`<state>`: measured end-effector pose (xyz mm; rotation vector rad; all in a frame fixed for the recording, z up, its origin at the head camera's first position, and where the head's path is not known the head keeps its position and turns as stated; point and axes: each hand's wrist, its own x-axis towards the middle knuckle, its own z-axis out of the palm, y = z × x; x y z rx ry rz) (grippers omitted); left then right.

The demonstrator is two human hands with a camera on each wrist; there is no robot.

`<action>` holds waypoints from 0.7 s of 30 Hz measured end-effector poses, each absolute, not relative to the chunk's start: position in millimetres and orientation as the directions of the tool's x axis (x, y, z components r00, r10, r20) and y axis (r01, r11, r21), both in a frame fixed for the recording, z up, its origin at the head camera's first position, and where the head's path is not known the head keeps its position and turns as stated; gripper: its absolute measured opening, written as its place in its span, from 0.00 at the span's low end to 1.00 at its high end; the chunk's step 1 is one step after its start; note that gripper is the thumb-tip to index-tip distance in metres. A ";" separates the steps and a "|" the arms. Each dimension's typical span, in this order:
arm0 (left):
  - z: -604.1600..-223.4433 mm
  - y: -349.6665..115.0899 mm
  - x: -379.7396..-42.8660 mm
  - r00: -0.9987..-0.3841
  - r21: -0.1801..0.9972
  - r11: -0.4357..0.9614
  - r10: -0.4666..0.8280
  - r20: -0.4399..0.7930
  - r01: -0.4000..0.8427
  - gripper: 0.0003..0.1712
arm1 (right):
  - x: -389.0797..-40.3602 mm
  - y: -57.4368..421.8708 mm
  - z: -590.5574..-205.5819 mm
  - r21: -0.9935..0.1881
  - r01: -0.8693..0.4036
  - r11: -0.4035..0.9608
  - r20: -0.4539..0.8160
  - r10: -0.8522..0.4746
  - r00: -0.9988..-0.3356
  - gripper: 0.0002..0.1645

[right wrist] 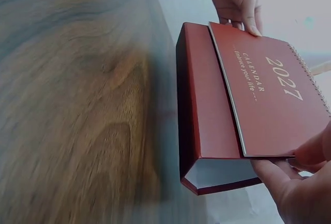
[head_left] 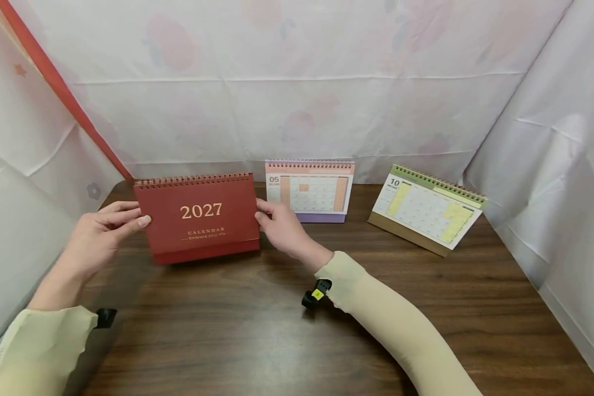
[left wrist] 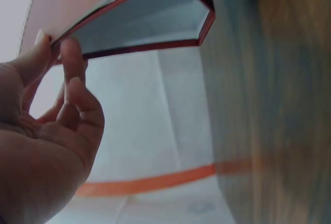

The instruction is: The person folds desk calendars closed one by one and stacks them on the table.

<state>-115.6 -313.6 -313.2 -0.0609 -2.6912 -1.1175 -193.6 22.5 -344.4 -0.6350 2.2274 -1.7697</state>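
Note:
A red desk calendar [head_left: 200,223] with gold "2027" lettering and a spiral along its top stands upright at the left, its cover facing me. My left hand [head_left: 96,234] pinches its left edge, thumb on the cover and fingers behind. On the opposite edge, my right hand [head_left: 284,228] grips with thumb and fingers. Seen from the left wrist, the stand's open side [left wrist: 150,25] shows a pale hollow inside. From the right wrist, the cover pages [right wrist: 264,89] lie against the red stand [right wrist: 209,100], whose base is close over the tabletop.
Behind my right hand stands a pink and purple calendar [head_left: 317,192] showing 05. Farther right, a green and yellow calendar [head_left: 425,209] showing 10 sits at an angle. The dark wooden table [head_left: 218,330] ends at a pale curtain [head_left: 297,82] at the back and sides.

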 end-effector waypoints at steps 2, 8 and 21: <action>-315.2 -304.4 -115.0 -0.974 0.704 0.697 -0.033 0.224 0.138 0.27 | -191.1 32.1 -343.6 -0.960 -0.201 0.193 0.093 -0.456 -0.885 0.24; -319.5 -277.7 -113.4 -0.964 0.696 0.683 0.041 0.264 0.220 0.22 | -182.0 64.3 -346.9 -0.955 -0.201 0.219 0.087 -0.441 -0.893 0.24; -319.8 -215.1 -119.4 -0.957 0.725 0.630 0.124 0.261 0.279 0.17 | -162.0 134.1 -342.2 -0.954 -0.223 0.198 0.127 -0.408 -0.904 0.24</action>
